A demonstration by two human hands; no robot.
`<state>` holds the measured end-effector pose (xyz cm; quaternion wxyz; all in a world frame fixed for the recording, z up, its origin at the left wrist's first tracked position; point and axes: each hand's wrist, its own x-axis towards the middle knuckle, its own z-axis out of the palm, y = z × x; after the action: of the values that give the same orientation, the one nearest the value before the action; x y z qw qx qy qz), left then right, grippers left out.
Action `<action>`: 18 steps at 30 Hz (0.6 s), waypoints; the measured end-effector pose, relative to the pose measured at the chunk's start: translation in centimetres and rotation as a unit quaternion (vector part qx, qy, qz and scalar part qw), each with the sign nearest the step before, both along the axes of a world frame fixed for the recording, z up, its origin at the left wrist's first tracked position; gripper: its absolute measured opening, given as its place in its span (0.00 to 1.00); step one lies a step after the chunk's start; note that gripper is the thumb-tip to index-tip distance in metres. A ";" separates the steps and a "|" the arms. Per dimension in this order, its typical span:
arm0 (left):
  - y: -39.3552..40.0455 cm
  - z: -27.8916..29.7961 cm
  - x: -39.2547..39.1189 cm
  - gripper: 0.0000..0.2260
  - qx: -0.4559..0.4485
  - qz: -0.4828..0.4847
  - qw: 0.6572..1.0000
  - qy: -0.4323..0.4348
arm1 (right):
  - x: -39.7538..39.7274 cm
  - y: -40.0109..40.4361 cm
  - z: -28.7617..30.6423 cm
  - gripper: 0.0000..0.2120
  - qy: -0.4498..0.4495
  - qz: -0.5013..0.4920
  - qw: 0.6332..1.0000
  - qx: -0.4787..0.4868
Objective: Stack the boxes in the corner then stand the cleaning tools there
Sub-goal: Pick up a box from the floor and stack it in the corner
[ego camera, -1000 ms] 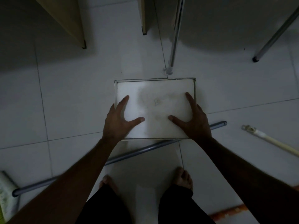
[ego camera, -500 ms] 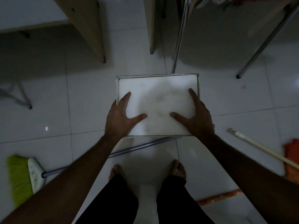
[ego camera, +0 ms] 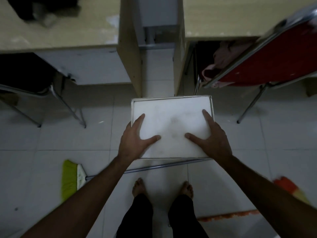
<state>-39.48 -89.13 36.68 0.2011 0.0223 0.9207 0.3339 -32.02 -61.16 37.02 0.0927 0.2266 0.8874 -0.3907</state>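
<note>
A white rectangular box (ego camera: 171, 122) is held up in front of me, above the tiled floor. My left hand (ego camera: 133, 141) grips its near left side and my right hand (ego camera: 212, 141) grips its near right side, with thumbs and forefingers on the top and the other fingers hidden past the edges. A broom with green bristles (ego camera: 68, 179) lies on the floor at the left, its grey handle (ego camera: 154, 167) passing under the box. An orange cleaning tool (ego camera: 289, 186) lies at the right, blurred.
Two wooden desks (ego camera: 60, 35) (ego camera: 223, 18) stand ahead with a narrow gap (ego camera: 157, 71) between them. A red chair (ego camera: 274, 54) is on the right and a black chair (ego camera: 25, 74) on the left. An orange strip (ego camera: 228, 217) lies by my bare feet.
The box has come up off the floor in both hands. My view has risen with it, so the desk tops and chairs now show. The broom has not moved.
</note>
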 end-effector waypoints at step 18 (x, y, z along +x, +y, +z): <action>-7.3 25.1 4.6 0.47 0.003 0.111 0.993 0.037 | -1.7 -5.5 25.1 0.51 0.048 0.149 0.988 -0.001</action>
<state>-34.83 -96.46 61.79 0.1290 -0.0671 0.9233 0.3554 -33.76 -66.64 62.16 0.1072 0.0729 0.9140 -0.3843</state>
